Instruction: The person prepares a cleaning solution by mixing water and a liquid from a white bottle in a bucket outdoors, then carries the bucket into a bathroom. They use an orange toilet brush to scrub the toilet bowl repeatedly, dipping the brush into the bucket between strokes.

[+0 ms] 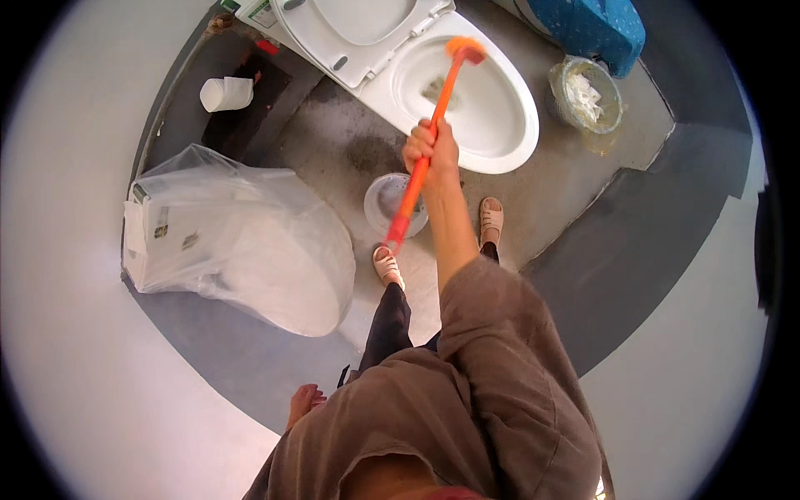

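My right hand (pixel 432 150) grips the orange handle of a toilet brush (pixel 445 94). The brush's orange bristle head is over the far right inner side of the white toilet bowl (pixel 525 134), whose seat and lid (pixel 344 44) are raised. Murky water stands at the bottom of the bowl. Below the handle's red end, a small round tub (pixel 377 209) with sudsy liquid sits on the floor by my feet. Low at my left side hangs my left hand (pixel 305 402), partly hidden by my shirt; whether it holds anything is unclear.
A second toilet wrapped in clear plastic (pixel 269 250) stands on the left. A roll of white paper (pixel 226 94) lies near the wall. On the right are a lined waste basket (pixel 587 103) with crumpled paper and a blue covered object (pixel 590 28). The floor has dark wet patches.
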`<state>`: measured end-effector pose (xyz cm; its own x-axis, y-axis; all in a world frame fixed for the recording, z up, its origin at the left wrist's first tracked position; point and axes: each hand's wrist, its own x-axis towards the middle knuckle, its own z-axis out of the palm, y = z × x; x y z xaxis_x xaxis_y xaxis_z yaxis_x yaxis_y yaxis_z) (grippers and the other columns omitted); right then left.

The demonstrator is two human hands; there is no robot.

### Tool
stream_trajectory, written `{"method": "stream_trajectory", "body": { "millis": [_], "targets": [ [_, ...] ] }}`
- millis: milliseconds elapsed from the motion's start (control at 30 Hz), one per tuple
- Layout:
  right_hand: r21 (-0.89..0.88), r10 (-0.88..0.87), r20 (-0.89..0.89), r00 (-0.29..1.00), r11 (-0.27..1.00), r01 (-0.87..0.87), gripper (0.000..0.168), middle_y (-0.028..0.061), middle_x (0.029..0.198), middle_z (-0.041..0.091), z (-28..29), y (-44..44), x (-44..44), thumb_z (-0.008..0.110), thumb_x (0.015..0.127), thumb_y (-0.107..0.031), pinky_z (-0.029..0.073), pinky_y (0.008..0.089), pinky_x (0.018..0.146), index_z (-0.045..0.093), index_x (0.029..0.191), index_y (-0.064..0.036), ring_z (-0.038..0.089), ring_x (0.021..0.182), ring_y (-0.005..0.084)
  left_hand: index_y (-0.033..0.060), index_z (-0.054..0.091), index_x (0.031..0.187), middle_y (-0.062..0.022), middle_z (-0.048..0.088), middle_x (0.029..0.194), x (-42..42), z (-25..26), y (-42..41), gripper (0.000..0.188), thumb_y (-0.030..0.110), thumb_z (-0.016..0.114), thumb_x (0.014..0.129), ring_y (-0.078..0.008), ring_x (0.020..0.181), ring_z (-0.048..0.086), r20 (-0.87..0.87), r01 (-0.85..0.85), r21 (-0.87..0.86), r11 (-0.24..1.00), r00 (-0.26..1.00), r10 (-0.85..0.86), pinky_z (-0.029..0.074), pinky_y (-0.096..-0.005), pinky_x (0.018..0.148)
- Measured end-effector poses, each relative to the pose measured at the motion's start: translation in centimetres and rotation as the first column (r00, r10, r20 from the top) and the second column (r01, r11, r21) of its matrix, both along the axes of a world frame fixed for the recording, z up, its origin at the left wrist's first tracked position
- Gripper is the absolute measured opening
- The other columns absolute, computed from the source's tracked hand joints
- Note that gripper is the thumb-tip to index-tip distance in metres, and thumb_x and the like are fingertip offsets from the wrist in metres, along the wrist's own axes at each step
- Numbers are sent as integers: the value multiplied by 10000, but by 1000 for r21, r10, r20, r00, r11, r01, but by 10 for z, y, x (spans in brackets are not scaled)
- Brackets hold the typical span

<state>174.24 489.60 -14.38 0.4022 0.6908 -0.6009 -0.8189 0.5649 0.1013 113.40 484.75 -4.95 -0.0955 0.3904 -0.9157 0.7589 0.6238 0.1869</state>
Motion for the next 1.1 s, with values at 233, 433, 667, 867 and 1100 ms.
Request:
{"method": "stream_trajectory", "body": {
  "millis": [233, 433, 667, 867, 1100],
  "targets": [
    [335, -149, -114, 982, 925, 180, 339, -37, 453, 312, -67, -7, 100, 351, 866, -270, 285, 204, 336, 331, 562, -123, 283, 342, 64, 56, 503, 1014, -90, 582, 872, 24, 12, 26, 295, 301, 510, 849, -195, 751, 609, 72, -68, 46, 997, 995, 65, 484, -304, 641],
    [-78, 290, 46, 956, 955, -286, 391, -35, 465, 298, -62, 50, 23, 315, 901, -399, 272, 239, 345, 343, 650, -100, 297, 366, 85, 57, 501, 1034, -95, 583, 880, 31, 11, 22, 312, 304, 518, 844, -199, 759, 609, 9, 42, -3, 999, 999, -42, 483, -300, 639],
    [124, 195, 71, 978, 971, -202, 371, -48, 420, 244, -77, -30, 107, 285, 892, -278, 243, 221, 289, 276, 547, -142, 272, 323, 73, 46, 505, 1033, -97, 586, 872, 28, -5, 20, 295, 277, 514, 849, -201, 758, 610, 70, -1, -37, 999, 998, 3, 489, -292, 642],
    [-438, 570, 292, 768, 794, -422, 353, 41, 435, 366, -65, 8, 25, 291, 896, -312, 342, 314, 366, 393, 669, -61, 385, 361, 183, 32, 500, 1037, -107, 586, 880, 57, 11, 32, 300, 273, 492, 859, -202, 768, 608, 43, 41, 19, 999, 998, -42, 490, -293, 640],
    [-987, 954, 127, -271, 94, -131, 270, 162, 620, 521, -107, -187, -14, 435, 832, -278, 415, 395, 522, 487, 804, -15, 516, 564, 307, 31, 504, 1033, -102, 584, 874, 52, -12, 11, 290, 259, 495, 854, -199, 770, 606, 57, 65, -31, 997, 996, -63, 484, -278, 644]
  ]
}}
